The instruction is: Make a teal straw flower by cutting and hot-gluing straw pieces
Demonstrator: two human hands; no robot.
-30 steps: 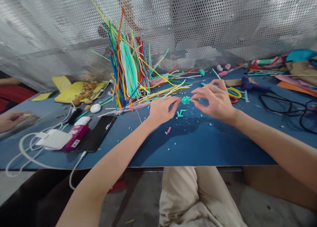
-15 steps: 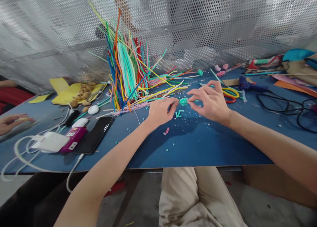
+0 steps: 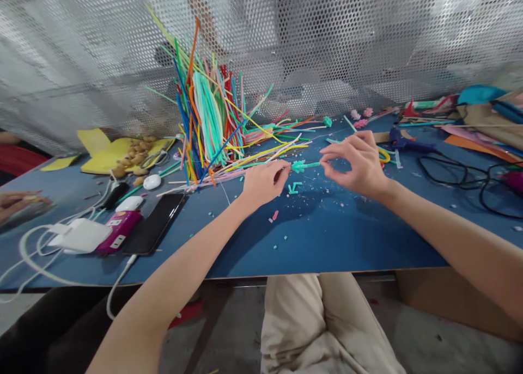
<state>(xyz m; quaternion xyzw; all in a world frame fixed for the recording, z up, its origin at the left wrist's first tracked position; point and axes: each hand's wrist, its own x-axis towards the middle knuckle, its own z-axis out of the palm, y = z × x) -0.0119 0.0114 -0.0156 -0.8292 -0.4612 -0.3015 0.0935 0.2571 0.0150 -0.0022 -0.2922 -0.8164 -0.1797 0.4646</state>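
My left hand [image 3: 265, 184] pinches the left end of a turquoise pipe cleaner [image 3: 299, 166] between thumb and forefinger. The piece has a bunched, fluffy cluster beside my left fingertips and a straight stem running right. At that stem's far end, thumb and forefinger of my right hand [image 3: 356, 163] are closed in a pinch, the other fingers curled above. Both hands hold it just over the blue table [image 3: 245, 249]. Bent turquoise offcuts [image 3: 295, 188] lie below it, with pink scraps [image 3: 273, 216] and small crumbs around.
A tall bundle of coloured pipe cleaners [image 3: 209, 118] stands behind my left hand, before a perforated metal screen [image 3: 327, 42]. Left are a phone [image 3: 154, 224], a purple power strip [image 3: 119, 231] and white cables. A glue gun [image 3: 408, 141] lies right. Another person's hand [image 3: 18, 202] is far left.
My right hand has slid right, away from the fluffy cluster, so a longer straight stretch of stem now shows. My left hand keeps its pinch in nearly the same place.
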